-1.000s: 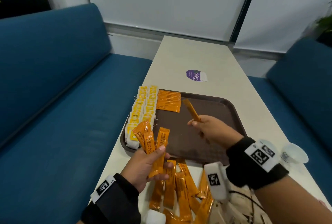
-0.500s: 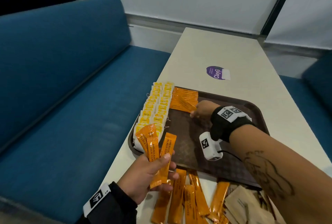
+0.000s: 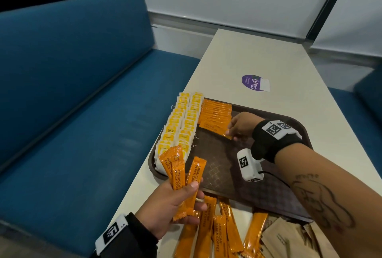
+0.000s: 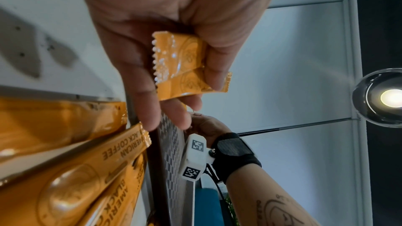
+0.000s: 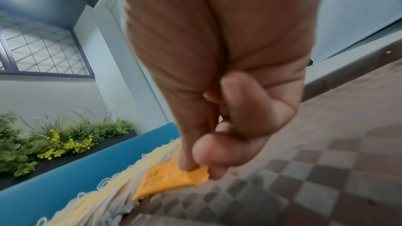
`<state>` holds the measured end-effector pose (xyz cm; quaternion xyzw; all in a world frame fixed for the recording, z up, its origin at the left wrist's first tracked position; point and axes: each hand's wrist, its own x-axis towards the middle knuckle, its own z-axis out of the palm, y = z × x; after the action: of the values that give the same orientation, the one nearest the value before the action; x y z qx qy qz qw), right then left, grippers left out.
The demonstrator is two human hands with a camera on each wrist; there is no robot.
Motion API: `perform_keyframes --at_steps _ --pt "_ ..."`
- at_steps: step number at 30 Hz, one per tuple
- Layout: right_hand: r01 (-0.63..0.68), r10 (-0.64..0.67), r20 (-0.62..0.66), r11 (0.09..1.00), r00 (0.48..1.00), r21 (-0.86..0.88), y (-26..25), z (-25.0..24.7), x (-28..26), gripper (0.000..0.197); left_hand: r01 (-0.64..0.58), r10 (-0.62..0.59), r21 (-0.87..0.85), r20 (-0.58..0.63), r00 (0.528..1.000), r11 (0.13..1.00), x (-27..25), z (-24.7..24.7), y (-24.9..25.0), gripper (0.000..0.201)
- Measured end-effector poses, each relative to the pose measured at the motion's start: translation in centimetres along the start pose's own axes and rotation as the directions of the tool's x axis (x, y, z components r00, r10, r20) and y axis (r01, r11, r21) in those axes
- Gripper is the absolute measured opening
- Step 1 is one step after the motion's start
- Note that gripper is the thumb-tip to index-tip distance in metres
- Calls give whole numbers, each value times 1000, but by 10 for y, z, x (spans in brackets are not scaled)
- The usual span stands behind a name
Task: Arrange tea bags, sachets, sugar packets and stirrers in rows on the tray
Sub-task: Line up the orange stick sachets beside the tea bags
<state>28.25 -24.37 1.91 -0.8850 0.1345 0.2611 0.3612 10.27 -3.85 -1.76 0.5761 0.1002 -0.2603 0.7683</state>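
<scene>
A brown tray (image 3: 297,193) lies on the pale table. Two rows of yellow tea bags (image 3: 182,125) run along its left side. Beside them sits a row of orange coffee sachets (image 3: 216,116). My right hand (image 3: 240,126) pinches the right end of the nearest sachet (image 3: 217,129) (image 5: 172,180) of that row, low on the tray. My left hand (image 3: 175,204) is raised near the tray's front left corner and grips a fan of orange sachets (image 3: 182,177) (image 4: 180,64). Several loose orange sachets (image 3: 215,231) lie on the table in front of the tray.
Brown paper packets (image 3: 289,239) lie at the table's near right. A purple sticker (image 3: 253,83) marks the table beyond the tray. Blue sofas (image 3: 82,113) flank the table on both sides. A white wall panel stands behind.
My right hand carried one orange sachet from above the tray's middle to the sachet row at the back left and lowered it there. My left hand kept its fan of sachets.
</scene>
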Motion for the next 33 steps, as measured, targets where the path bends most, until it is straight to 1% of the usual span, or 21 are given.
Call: perform_keyframes --at_steps 2,5,7,9,11,14,16,18,20,25,28,31,33 --pt "-28 28 -21 999 999 -16 -4 1 2 16 3 -3 3 4 1000 1000 0 0 0 45" --pt "-101 99 -41 994 994 -44 -15 5 9 9 7 -7 10 4 1000 1000 0 0 -1 45" --pt "-136 131 -47 986 990 -101 -20 7 15 13 13 -13 16 4 1000 1000 1 0 -1 46" --pt "-134 122 -75 972 990 -192 -23 8 19 16 16 -17 27 1 1000 1000 2 0 -2 45" --pt "-119 100 -107 973 989 -198 -26 8 22 17 20 -20 35 0 1000 999 2 -1 -2 45" --pt "-169 146 -122 964 982 -205 -27 9 22 20 27 -27 38 -2 1000 999 2 -1 -3 47" --pt "-145 117 -160 973 980 -178 -26 10 26 22 27 -27 42 1 1000 999 2 -1 -4 48" --pt "-110 82 -188 984 979 -142 -21 10 29 21 26 -26 54 10 1000 998 2 0 -4 49" --pt "-84 62 -194 991 979 -108 -17 12 33 20 28 -29 60 17 999 998 2 1 -4 48" --pt "-26 17 -225 999 974 -35 -8 12 34 28 19 -21 42 39 999 999 0 2 -2 47" --pt "13 -10 -230 1000 973 14 -2 9 28 29 4 -5 25 49 999 1000 -2 5 -1 43" --pt "45 -54 -240 998 969 -41 4 5 14 29 -10 9 23 43 999 1000 -4 7 1 42" --pt "93 -98 -257 995 961 -30 9 3 -5 26 -21 20 19 38 999 1000 -6 9 1 43"
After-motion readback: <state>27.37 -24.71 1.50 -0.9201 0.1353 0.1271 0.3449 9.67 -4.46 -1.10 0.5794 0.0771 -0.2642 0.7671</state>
